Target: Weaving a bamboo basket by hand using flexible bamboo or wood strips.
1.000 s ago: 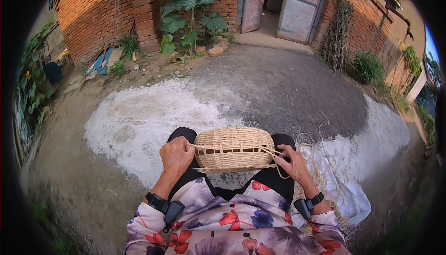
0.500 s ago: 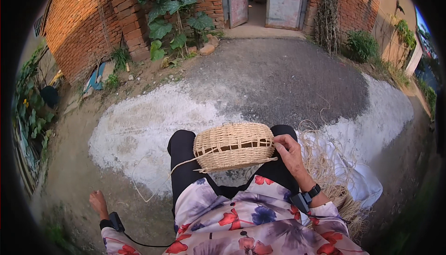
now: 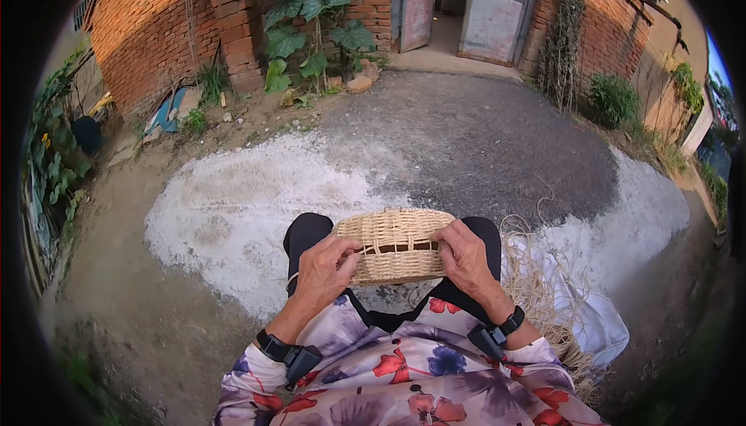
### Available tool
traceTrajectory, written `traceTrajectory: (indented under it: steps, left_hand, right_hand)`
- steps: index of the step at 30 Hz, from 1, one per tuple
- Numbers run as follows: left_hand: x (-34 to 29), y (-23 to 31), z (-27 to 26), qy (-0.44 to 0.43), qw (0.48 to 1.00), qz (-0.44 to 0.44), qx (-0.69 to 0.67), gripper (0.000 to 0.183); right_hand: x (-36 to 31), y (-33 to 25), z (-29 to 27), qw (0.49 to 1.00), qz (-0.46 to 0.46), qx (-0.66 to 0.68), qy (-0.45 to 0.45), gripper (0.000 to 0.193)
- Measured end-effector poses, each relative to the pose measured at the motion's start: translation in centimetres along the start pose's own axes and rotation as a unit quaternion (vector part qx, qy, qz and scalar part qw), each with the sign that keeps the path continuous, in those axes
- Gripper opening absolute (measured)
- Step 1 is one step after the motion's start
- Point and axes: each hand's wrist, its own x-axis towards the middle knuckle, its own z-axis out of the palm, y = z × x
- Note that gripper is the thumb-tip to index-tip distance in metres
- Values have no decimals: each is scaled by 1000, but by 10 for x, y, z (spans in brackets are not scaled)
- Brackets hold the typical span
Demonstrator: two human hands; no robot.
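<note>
A pale woven straw basket [image 3: 395, 228] rests across my dark-trousered knees. A dark lengthwise gap in its weave is crossed by a few strands. At the basket's left end my left hand [image 3: 322, 267] is closed, thumb and fingers pinching near the end of the gap; whether a loose strand is also between them is hidden. My right hand [image 3: 465, 259] grips the opposite end, fingertips bent over the edge of the gap. Only a short bit of straw cord shows beside my left knee, mostly behind the left hand.
Tangled straw strands [image 3: 536, 290] lie by my right leg, partly on a white sack [image 3: 598, 313]. White-dusted ground [image 3: 233, 208] and a dark paved patch [image 3: 482, 135] spread ahead. Farther off are a brick wall [image 3: 148, 30], a climbing plant [image 3: 311, 10] and an open metal door [image 3: 493, 10].
My left hand has come in from the far lower left to the basket's left end and closed there. My right hand has shifted slightly left along its end. The view has turned a little.
</note>
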Motion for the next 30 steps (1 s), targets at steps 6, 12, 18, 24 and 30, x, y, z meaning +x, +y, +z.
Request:
traceTrajectory:
  steps: [6, 12, 18, 24, 30]
  left_hand:
    - [23, 15, 39, 16, 992, 95, 84, 10]
    - [25, 19, 42, -26, 991, 89, 93, 5]
    - [30, 20, 29, -87, 988, 100, 84, 6]
    - [30, 16, 26, -101, 985, 105, 88, 6]
    - [29, 16, 25, -103, 987, 86, 90, 6]
  right_hand:
    - [-2, 0, -1, 999, -38, -31, -8, 21]
    - [-1, -11, -4, 995, -47, -76, -53, 21]
    - [-20, 38, -16, 976, 123, 178, 36, 22]
    - [-38, 45, -10, 988, 123, 90, 36, 22]
    - [-36, 39, -15, 996, 82, 29, 5, 25]
